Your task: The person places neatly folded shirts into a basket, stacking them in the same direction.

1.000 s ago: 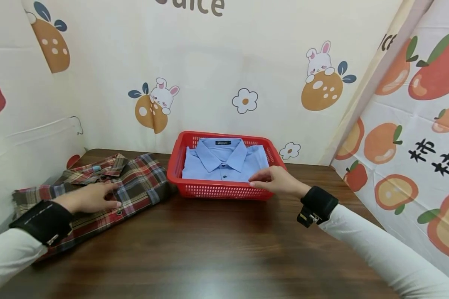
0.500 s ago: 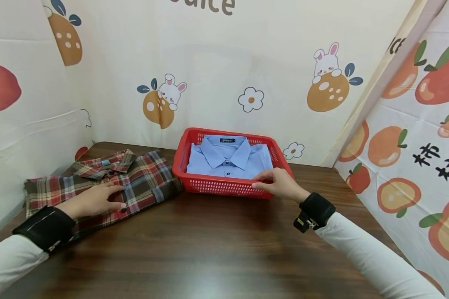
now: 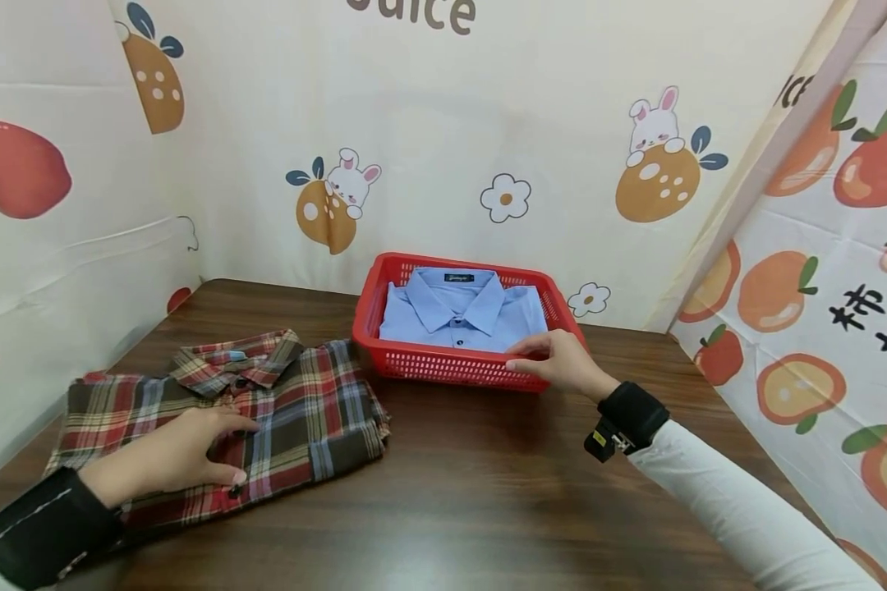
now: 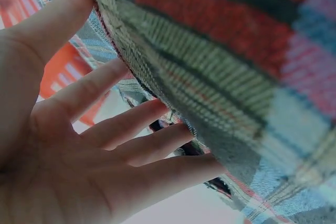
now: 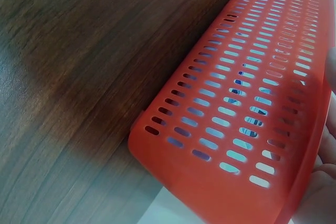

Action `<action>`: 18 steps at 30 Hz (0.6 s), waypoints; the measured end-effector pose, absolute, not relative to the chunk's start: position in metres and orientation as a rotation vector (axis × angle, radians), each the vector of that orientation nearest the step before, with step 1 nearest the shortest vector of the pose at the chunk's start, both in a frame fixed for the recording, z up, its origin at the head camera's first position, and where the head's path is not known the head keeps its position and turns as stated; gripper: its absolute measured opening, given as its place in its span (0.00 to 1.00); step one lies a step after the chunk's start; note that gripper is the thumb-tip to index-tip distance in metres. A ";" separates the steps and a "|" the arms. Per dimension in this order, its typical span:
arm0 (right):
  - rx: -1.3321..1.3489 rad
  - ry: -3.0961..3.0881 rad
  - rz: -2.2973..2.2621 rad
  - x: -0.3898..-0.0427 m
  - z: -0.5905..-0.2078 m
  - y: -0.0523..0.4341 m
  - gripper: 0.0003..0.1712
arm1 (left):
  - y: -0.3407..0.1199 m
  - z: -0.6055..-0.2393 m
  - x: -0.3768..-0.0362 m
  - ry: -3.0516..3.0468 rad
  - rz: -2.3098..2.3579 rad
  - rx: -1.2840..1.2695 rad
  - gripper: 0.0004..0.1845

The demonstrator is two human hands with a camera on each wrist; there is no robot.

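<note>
Relaxed left hand (image 3: 181, 453) touched that folded red-plaid cloth shirt (image 3: 288, 414), lower left, probably floppy, best scooped underneath; right hand (image 3: 563, 363) pinched the red plastic basket (image 3: 451, 368).

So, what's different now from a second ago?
The plaid shirt slid away from the back of the table, toward the near side, and the left hand touching it came along. No hold visibly changed: the right hand stayed on the red basket's rim, and the blue shirt stayed folded inside.
</note>
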State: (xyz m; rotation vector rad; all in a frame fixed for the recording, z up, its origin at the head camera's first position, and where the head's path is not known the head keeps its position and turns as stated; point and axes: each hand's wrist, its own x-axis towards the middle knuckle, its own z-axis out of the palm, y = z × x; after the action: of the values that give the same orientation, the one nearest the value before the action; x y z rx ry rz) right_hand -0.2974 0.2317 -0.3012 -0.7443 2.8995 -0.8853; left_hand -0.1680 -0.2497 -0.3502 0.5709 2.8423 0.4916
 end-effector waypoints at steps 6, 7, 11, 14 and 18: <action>-0.757 2.908 -0.904 -0.297 -0.301 0.233 0.18 | -0.232 -0.346 -0.153 2.748 0.566 0.610 0.34; -0.759 2.912 -0.901 -0.297 -0.301 0.233 0.17 | -0.229 -0.346 -0.151 2.728 0.581 0.617 0.34; -0.756 2.933 -0.896 -0.296 -0.300 0.234 0.17 | -0.222 -0.363 -0.153 2.666 0.628 0.680 0.35; -0.749 2.934 -0.909 -0.296 -0.300 0.233 0.17 | -0.223 -0.390 -0.160 2.640 0.626 0.724 0.37; -0.724 2.904 -0.940 -0.296 -0.302 0.232 0.18 | -0.217 -0.417 -0.169 2.587 0.617 0.760 0.37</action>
State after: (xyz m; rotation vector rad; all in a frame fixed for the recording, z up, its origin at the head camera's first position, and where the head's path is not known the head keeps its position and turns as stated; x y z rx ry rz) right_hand -0.2957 0.2323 -0.3020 -0.7241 2.9043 -0.9401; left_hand -0.1689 -0.2175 -0.4174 0.7596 2.5866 0.6167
